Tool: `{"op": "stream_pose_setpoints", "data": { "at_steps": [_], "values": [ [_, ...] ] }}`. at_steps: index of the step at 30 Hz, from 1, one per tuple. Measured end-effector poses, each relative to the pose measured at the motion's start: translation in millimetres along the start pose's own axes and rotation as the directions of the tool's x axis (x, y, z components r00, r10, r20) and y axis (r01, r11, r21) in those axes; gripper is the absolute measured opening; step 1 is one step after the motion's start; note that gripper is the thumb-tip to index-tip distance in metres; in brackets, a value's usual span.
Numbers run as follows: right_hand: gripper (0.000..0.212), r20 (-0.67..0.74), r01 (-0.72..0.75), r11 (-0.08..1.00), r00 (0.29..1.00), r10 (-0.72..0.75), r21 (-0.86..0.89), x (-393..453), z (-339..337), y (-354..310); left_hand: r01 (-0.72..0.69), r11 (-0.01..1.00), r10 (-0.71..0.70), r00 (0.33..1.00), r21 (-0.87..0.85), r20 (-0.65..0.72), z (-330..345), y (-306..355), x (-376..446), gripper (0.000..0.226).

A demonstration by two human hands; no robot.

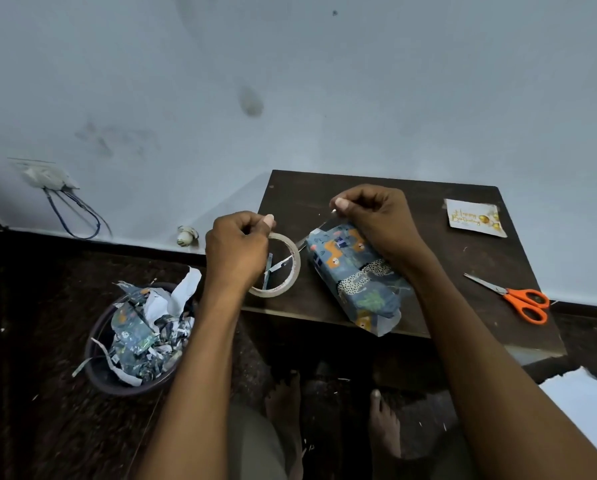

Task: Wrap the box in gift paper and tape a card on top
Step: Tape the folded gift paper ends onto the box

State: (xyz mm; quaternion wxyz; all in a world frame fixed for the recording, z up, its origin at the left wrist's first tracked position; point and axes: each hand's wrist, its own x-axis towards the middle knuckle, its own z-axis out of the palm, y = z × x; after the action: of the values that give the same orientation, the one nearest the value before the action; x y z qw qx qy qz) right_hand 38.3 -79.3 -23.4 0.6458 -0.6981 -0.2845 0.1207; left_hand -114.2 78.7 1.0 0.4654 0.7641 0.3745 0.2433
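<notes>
Step in hand: a strip of clear tape (316, 230) is being drawn off the roll, judged to be for fastening a flap of the gift paper; the wrapping appears largely done, the card not yet attached.
Next move: the strip is probably to be severed and pressed onto the paper at the far end; a taut pull and a clean break seem called for, lest the tape fold onto itself.
Wrapped box: the oblong box in blue animal-print gift paper (356, 277) lies slanted on the dark wooden table (428, 258), its near end open at the table's front edge.
Left hand (236, 251): curled round the translucent ring-shaped roll of tape (292, 271), at nine o'clock from the box, just beside it.
Right hand (376, 220): fingers closed, pinching the free end of the tape, at twelve o'clock over the box's far end; contact with the paper cannot be told.
Orange-handled scissors (517, 297): at three o'clock from the box, well apart.
White birthday card (475, 218): at two o'clock, near the far table edge, untouched.
</notes>
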Motion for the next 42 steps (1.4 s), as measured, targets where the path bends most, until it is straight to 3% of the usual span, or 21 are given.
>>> {"op": "stream_pose_setpoints", "data": {
  "at_steps": [6, 9, 11, 13, 15, 17, 20, 27, 31, 35, 42],
  "values": [
    [0.009, -0.003, 0.030, 0.999, 1.000, -0.031, -0.035, -3.4, 10.3, 3.6, 0.039, 0.994, -0.040, 0.999, 0.098, 0.009, 10.0, -6.4, 6.5, 0.027],
    [0.008, -0.030, 0.047, 0.997, 0.998, -0.049, -0.064, -4.4, 8.8, 3.9, 0.046, 0.961, -0.012, 0.992, 0.271, -0.123, 12.2, 2.3, 0.8, 0.021],
    [0.007, -0.034, 0.058, 0.995, 0.998, -0.060, -0.076, -4.6, 9.5, 4.0, 0.025, 0.963, 0.027, 0.982, 0.269, -0.188, 10.4, 10.3, -8.5, 0.016],
    [0.006, -0.034, 0.065, 0.994, 0.997, -0.068, -0.087, -4.3, 10.7, 3.5, 0.064, 0.982, -0.043, 0.992, 0.175, -0.122, 14.8, 14.3, -21.3, 0.017],
    [0.005, -0.038, 0.063, 0.994, 0.997, -0.067, -0.089, -3.6, 12.1, 2.6, 0.150, 0.986, -0.153, 0.988, 0.077, 0.035, 27.1, 16.2, -36.1, 0.020],
    [0.004, -0.035, 0.065, 0.994, 0.997, -0.068, -0.092, -3.5, 14.5, 0.6, 0.177, 0.975, -0.198, 0.966, 0.130, 0.165, 38.1, 20.9, -49.0, 0.031],
    [0.005, -0.022, 0.084, 0.991, 0.996, -0.086, -0.102, -5.2, 17.4, -3.6, 0.214, 0.954, -0.260, 0.939, 0.209, 0.225, 49.6, 28.4, -57.1, 0.039],
    [0.006, -0.047, 0.102, 0.991, 0.993, -0.106, -0.082, -8.7, 14.7, -4.1, 0.392, 0.908, -0.342, 0.896, -0.147, 0.283, 69.2, 25.8, -52.0, 0.062],
    [0.008, -0.113, 0.120, 0.992, 0.986, -0.123, -0.028, -12.5, 9.6, -7.3, 0.404, 0.871, -0.307, 0.891, -0.278, 0.333, 71.5, 32.0, -54.2, 0.049],
    [0.009, -0.187, 0.146, 0.989, 0.972, -0.142, 0.008, -14.2, 4.6, -16.0, 0.391, 0.855, -0.274, 0.898, -0.340, 0.345, 75.5, 34.2, -57.0, 0.042],
    [0.008, -0.198, 0.158, 0.987, 0.968, -0.153, 0.013, -15.9, -10.4, -34.4, 0.343, 0.845, -0.130, 0.876, -0.410, 0.465, 65.7, 38.7, -60.4, 0.070]
  ]
}}
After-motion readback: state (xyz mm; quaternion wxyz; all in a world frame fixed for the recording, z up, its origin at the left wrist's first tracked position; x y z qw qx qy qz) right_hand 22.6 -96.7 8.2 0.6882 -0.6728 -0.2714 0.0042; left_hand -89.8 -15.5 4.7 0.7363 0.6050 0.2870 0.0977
